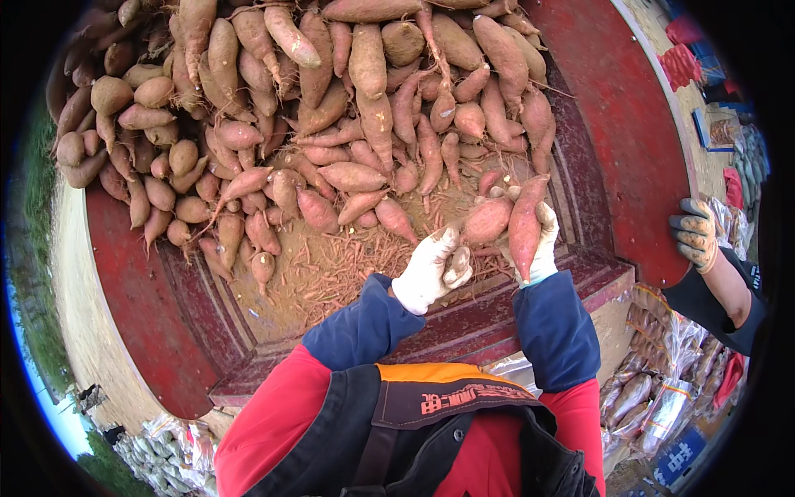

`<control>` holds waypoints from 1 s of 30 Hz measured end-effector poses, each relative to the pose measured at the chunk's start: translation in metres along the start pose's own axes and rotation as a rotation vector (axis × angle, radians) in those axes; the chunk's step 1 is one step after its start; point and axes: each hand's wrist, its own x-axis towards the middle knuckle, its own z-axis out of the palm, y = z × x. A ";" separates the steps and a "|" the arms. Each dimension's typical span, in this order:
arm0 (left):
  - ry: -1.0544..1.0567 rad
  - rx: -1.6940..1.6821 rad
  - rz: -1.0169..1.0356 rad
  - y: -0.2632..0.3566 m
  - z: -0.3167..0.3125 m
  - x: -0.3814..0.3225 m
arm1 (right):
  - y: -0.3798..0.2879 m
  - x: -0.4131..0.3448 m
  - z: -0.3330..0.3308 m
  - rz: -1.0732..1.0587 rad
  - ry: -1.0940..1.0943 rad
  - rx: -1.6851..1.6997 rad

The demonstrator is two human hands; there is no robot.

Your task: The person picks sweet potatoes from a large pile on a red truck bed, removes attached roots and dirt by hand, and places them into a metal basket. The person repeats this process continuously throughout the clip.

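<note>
A large heap of reddish, soil-dusted sweet potatoes (372, 68) fills the upper part of a red metal truck bed (621, 136). My left hand (433, 268), in a white glove, has curled fingers at the left end of a plump sweet potato (487, 221); whether it grips that one is not plain. My right hand (541, 242), gloved too, is closed around a longer, tapered sweet potato (526, 227) held with its tip down. The plump one lies against it, and some right fingers show behind both. Broken root bits (329, 267) litter the bed floor below the heap.
At the right, another person's gloved hand (694, 235) rests on the red side panel. Clear bags of sweet potatoes (646, 385) stand at the lower right, and more filled bags (158, 456) at the lower left. The bed's red edge (459, 335) runs before me.
</note>
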 end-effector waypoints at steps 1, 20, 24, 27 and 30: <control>0.004 -0.011 0.007 0.000 0.002 0.002 | 0.000 0.000 -0.001 -0.002 0.012 0.016; -0.678 1.656 0.168 0.049 0.059 -0.028 | 0.013 0.000 0.002 0.278 -0.576 0.230; -1.021 1.164 -0.089 0.031 0.097 -0.034 | 0.026 0.005 0.001 0.360 -0.621 0.258; -1.012 1.211 -0.125 0.027 0.094 -0.021 | 0.015 0.010 -0.004 0.246 -0.572 0.117; -0.825 1.736 0.153 0.060 0.041 -0.017 | -0.013 0.008 -0.009 0.094 -0.480 0.113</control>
